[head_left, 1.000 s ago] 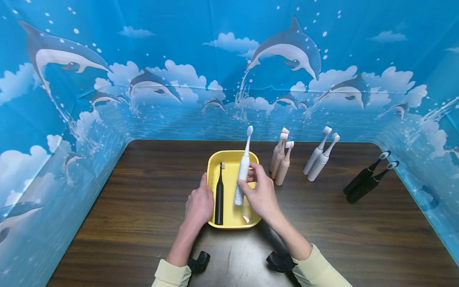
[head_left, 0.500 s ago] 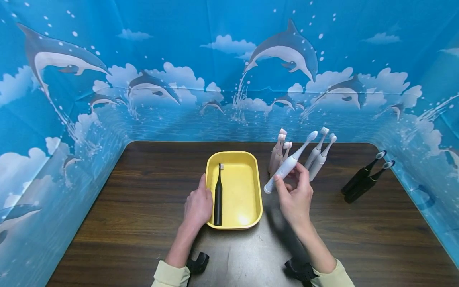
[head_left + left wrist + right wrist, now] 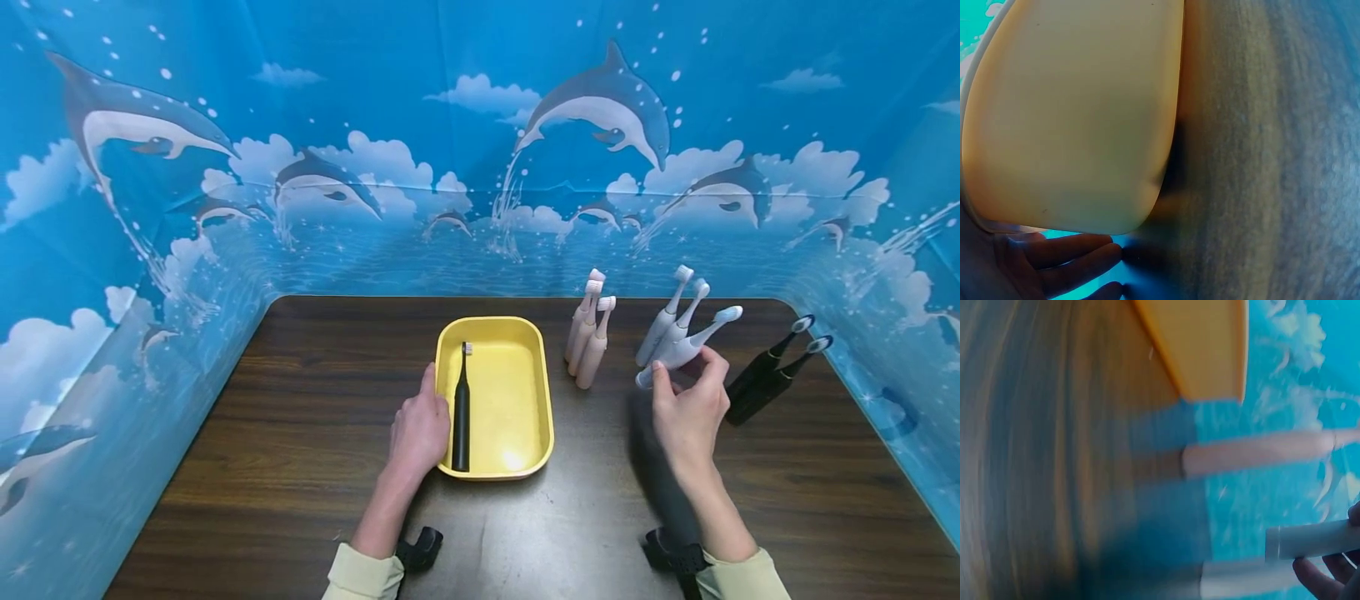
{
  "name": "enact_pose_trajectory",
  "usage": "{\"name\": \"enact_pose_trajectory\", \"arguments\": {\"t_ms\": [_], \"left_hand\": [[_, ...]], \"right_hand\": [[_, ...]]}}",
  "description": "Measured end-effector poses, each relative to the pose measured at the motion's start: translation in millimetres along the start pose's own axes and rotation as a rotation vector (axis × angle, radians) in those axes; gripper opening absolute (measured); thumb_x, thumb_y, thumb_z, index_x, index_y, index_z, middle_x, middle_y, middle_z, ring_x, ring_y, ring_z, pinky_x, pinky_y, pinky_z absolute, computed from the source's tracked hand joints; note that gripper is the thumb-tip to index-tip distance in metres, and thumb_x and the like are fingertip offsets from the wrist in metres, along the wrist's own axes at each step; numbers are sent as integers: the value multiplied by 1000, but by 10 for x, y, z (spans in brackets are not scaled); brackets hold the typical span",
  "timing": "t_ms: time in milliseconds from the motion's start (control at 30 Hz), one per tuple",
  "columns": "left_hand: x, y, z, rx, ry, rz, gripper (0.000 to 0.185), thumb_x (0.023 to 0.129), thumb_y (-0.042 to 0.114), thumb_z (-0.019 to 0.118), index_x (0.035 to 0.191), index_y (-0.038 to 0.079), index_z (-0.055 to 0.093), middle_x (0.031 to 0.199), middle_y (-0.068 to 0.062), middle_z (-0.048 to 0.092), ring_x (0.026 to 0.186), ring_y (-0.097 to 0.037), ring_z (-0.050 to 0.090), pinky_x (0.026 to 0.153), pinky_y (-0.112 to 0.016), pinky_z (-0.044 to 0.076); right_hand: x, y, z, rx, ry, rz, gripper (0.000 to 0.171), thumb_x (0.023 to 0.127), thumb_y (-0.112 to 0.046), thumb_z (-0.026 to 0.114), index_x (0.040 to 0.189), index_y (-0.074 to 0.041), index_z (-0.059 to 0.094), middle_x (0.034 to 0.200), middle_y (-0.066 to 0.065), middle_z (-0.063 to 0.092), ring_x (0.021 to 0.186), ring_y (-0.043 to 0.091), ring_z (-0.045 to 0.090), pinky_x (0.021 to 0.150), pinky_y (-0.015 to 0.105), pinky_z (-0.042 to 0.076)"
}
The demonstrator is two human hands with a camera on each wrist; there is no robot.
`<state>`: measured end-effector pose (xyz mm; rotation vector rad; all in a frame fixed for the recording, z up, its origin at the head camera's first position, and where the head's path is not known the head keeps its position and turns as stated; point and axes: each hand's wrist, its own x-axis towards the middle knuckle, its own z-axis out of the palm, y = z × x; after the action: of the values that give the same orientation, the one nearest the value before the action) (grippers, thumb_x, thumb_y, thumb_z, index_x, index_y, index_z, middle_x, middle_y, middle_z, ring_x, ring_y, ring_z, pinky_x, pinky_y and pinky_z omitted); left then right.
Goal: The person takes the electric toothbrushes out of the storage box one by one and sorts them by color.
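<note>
My right hand [image 3: 688,392] pinches a white electric toothbrush [image 3: 686,348] and holds it tilted just above the table, beside two upright white toothbrushes [image 3: 670,320]. In the right wrist view the same white toothbrush [image 3: 1313,539] shows blurred between my fingertips [image 3: 1316,575]. My left hand [image 3: 417,427] rests against the left wall of a yellow tray [image 3: 542,400], fingers relaxed. A black toothbrush [image 3: 460,412] lies lengthwise in the tray's left half. The left wrist view shows the tray's wall [image 3: 1079,119] close up with my fingers [image 3: 1066,259] below it.
Three pink toothbrushes [image 3: 588,329] stand right of the tray. Two black toothbrushes [image 3: 772,371] stand near the right wall. A dolphin-print blue backdrop [image 3: 480,142] closes in the dark wooden table [image 3: 300,433] on three sides.
My right hand lifted the white toothbrush out of the yellow tray and carried it right, past the pink ones, to the white pair. My left hand stayed at the tray.
</note>
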<state>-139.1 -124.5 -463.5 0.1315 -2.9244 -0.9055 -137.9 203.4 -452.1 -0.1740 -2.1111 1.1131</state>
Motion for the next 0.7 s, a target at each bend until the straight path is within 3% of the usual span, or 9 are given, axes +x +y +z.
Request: {"name": "enact_pose_trajectory", "arguments": {"t_ms": [133,267,467,600,700], "left_hand": [[6,14,4,6,-14,-6,54,105,15,44,158,7,36,81,-22,67,63,-31,61,56,-50,47],[12,23,0,6,-17,-10,55,105,15,44,158,7,37,78,-20,66,63,-31,61,57,-50,47],[6,11,1,6,-13,-17,55,105,15,45,158,7,37,76,-18,65,64,-31,62,57,-50,47],[5,6,-7,-1,-14,-18,55,105,15,45,158,7,36,70,-14,61,63,-29,60,56,-47,46],[5,2,-13,-3,-12,-19,55,105,15,45,158,6,37,70,-14,61,63,-29,60,57,-47,46]], "right_hand": [[68,203,-37,-96,-7,78,48,94,-5,72,134,4,47,124,24,61,108,35,67,81,9,45],[114,343,-32,-143,-24,114,47,96,-8,71,135,1,46,123,23,61,106,33,66,86,27,54],[158,423,19,-152,-63,126,46,96,-7,71,134,2,47,121,23,62,105,34,65,87,38,54],[168,425,52,-141,-82,133,47,95,-5,71,133,3,46,122,25,62,107,37,65,88,55,54],[166,418,66,-132,-97,145,47,95,-5,71,134,3,45,122,26,61,108,38,64,88,57,53]]}}
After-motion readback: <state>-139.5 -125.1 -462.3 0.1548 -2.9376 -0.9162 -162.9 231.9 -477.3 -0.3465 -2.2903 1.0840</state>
